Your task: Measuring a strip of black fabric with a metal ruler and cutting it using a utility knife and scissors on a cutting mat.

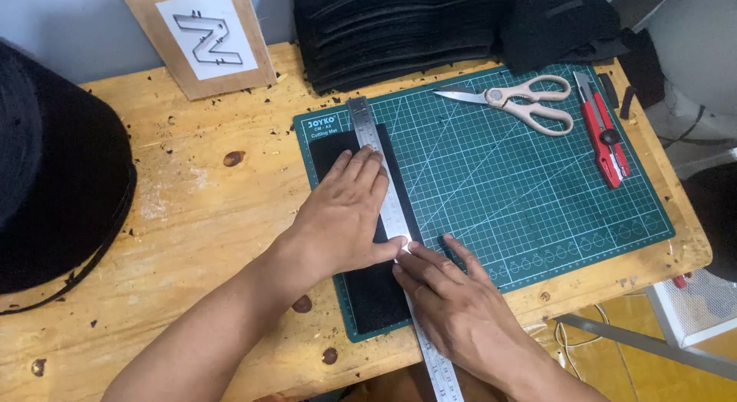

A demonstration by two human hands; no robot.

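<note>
While the left hand (344,218) lies flat with fingers spread, pressing a steel ruler (391,218) down onto a black strip of felt-like material (338,152), the right hand (453,298) rests beside it with fingers loosely extended and fingertips touching the ruler's edge; it holds nothing. The strip lies along the left edge of the green cutting mat (522,187), running from near the mat's far left corner to its near edge, with the ruler laid lengthwise over its right side and overhanging the near edge of the wooden table (199,210). The step in hand looks like lining up and steadying the ruler on the strip. By my judgement the next move calls for keeping the ruler pinned without slipping and fetching a blade: the red utility knife (605,133) lies near the mat's far right corner, with scissors (522,102) just left of it, both well apart from the hands
</note>
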